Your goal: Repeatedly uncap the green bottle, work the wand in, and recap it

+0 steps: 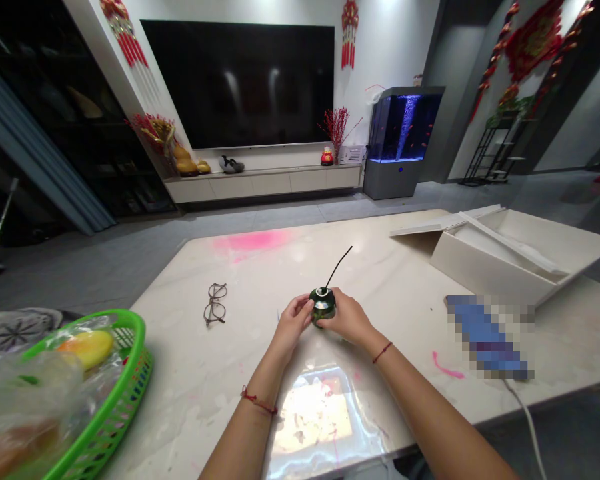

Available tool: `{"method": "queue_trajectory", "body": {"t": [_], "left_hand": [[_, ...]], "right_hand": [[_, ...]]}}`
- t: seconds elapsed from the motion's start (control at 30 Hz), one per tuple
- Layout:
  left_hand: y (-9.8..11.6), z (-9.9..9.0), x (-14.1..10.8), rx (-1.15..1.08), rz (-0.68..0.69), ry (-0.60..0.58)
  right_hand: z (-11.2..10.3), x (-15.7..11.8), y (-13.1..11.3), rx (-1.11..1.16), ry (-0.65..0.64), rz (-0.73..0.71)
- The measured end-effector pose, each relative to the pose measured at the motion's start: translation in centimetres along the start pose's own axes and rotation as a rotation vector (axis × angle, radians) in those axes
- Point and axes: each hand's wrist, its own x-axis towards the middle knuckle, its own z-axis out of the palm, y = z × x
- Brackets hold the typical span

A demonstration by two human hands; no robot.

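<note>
Between my two hands is a small round dark green glossy pot [322,308] with a pale ring around its narrow top opening. A thin black stick [339,267] rises from its top and slants up to the right; whether it stands inside the opening or behind it, I cannot tell. My left hand [296,319] is closed against the pot's left side, thumb toward the front. From the right, my right hand [349,317] grips the other side with its thumb low across the front. The pot's base is partly hidden by my fingers.
Eyeglasses [215,305] lie on the marble-look table [250,293], left of my hands. A green basket [143,353] with bagged fruit stands at the near left. On the right are an open white box [495,263] and a blurred phone-like device [487,337] with a white cable [530,427].
</note>
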Motion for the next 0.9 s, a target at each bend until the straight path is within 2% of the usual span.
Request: {"method": "queue_trajectory", "body": {"t": [0.2,0.4,0.67,0.9], "left_hand": [[0.1,0.2,0.0,0.044,0.013,0.037],[0.1,0.3,-0.1,0.026,0.005,0.062],[0.5,0.3,-0.3,0.021,-0.006,0.053],[0.9,0.3,-0.2,0.019,-0.007,0.047]], "right_hand": [[-0.6,1.1,1.0,0.025,-0.087,-0.059],[-0.6,1.3,1.0,0.024,-0.09,-0.06],[0.2,1.0,0.6,0.052,-0.021,-0.047],[0.6,1.5,0.4,-0.019,0.036,-0.027]]}}
